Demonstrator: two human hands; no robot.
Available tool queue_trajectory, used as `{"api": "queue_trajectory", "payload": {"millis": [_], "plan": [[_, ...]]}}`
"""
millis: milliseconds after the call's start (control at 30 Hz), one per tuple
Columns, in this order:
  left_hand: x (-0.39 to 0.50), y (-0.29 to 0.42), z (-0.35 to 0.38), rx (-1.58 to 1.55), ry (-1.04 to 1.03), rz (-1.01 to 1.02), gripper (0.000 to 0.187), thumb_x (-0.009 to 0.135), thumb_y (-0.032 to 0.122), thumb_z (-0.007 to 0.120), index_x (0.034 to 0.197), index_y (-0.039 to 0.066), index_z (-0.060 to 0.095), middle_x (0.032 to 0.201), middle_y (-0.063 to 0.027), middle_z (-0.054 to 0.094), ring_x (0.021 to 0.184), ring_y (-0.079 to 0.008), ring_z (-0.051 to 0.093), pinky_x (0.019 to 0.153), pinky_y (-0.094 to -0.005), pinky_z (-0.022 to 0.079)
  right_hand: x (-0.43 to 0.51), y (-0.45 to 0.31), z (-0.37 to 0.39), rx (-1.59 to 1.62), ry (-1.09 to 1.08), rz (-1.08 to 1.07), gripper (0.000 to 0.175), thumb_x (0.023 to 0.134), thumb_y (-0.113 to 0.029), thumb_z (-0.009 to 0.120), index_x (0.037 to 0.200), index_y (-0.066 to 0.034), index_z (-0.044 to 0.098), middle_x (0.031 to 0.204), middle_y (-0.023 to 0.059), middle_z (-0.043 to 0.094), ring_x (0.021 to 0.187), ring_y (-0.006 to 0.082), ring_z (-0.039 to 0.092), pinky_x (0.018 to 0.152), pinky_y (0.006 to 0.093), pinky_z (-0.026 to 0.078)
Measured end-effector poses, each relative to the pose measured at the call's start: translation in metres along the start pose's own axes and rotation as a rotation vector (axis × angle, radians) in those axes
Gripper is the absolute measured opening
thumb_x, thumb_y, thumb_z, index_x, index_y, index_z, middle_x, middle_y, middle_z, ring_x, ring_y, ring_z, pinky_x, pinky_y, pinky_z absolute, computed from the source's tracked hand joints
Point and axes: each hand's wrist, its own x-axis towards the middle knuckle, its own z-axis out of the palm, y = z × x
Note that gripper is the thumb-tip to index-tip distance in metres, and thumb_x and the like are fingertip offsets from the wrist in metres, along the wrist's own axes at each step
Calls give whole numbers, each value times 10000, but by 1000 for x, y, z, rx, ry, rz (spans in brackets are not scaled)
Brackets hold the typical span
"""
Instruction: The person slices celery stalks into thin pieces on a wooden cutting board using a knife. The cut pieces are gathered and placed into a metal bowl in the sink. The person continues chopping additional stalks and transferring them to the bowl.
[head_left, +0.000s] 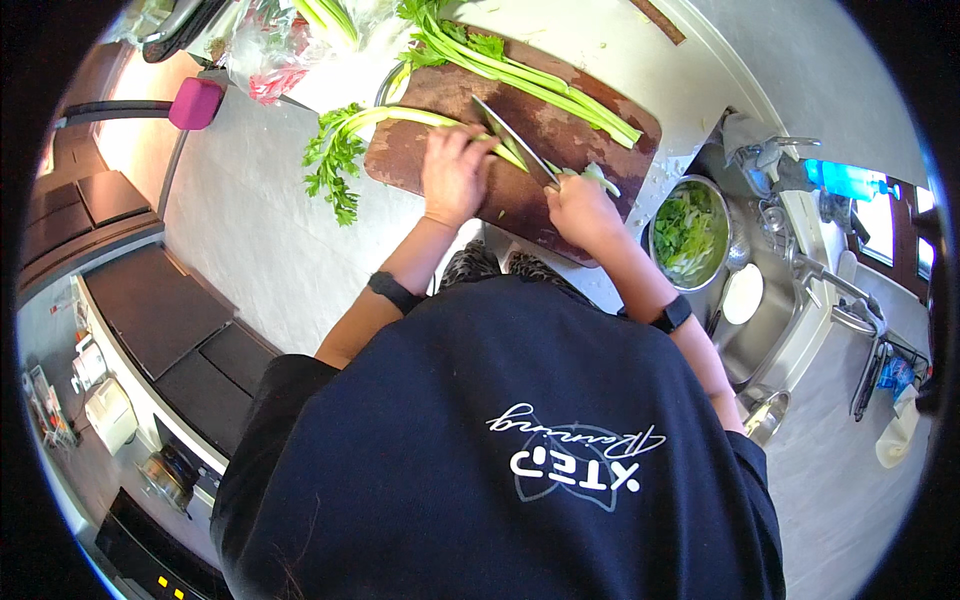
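Note:
My right hand (585, 214) grips the handle of a kitchen knife (517, 142), its blade slanting up and left over a wooden cutting board (420, 166). Beside the blade, my left hand (455, 176) holds down a celery stalk (409, 115) with bent fingers. That stalk's leafy end (335, 161) hangs past the board's left edge. Small cut celery pieces (602, 180) lie just right of the knife. Along the far side of the board rest more celery stalks (540, 86), leaves to the left.
At right, a metal bowl (727, 225) of chopped greens (686, 232) stands in a steel sink (772, 330), near a white oval object (742, 294). Plastic bags (262, 45) with more celery lie at the upper left. A magenta-padded object (196, 103) juts in at left.

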Motion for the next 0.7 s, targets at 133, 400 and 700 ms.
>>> {"api": "queue_trajectory", "payload": {"millis": [133, 400, 700], "plan": [[10, -18, -4, 22, -30, 15, 218, 728, 139, 733, 946, 148, 742, 1008, -15, 658, 1017, -260, 582, 894, -372, 495, -11, 22, -6, 100, -34, 9, 335, 930, -267, 578, 951, 56, 663, 931, 298, 667, 913, 457, 647, 848, 505, 516], [-8, 22, 19, -222, -93, 73, 148, 760, 75, 711, 904, 101, 732, 942, -53, 637, 961, -282, 611, 946, -407, 499, -44, 26, -22, 42, -20, 26, 339, 941, -275, 557, 915, 46, 663, 904, 300, 663, 898, 481, 634, 842, 535, 504], [-12, 21, 18, -255, -101, 115, 128, 758, 52, 697, 870, 112, 706, 924, -40, 642, 932, -274, 628, 1007, -460, 467, -49, 20, -26, -93, -86, 47, 287, 948, -242, 527, 932, 12, 660, 923, 279, 675, 891, 454, 657, 814, 541, 526]]}}
